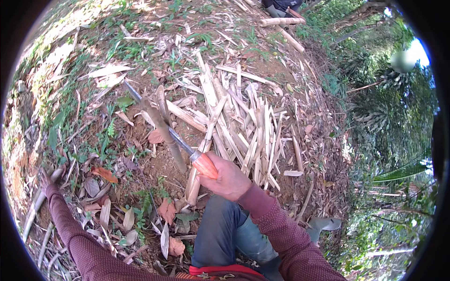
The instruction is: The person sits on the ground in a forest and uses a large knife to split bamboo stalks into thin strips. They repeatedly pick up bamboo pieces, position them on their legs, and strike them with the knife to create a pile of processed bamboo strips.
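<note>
My right hand (228, 179) grips the orange handle of a long knife (204, 165). Its blade (157, 119) runs up and left and crosses a thin brown stick (171, 145) that stands tilted out of the soil. My left arm, in a maroon sleeve, stretches far out to the left. My left hand (45, 178) is down on the ground among dry leaves beside a pale bamboo piece (36, 206); its fingers are too small and dark to read.
A heap of pale split bamboo strips (246, 129) lies just beyond the knife. Thick bamboo poles (281, 21) lie at the top, near another person's legs (281, 4). My knee in blue jeans (220, 229) and a grey boot (323, 224) are below. The ground drops into green bushes at the right.
</note>
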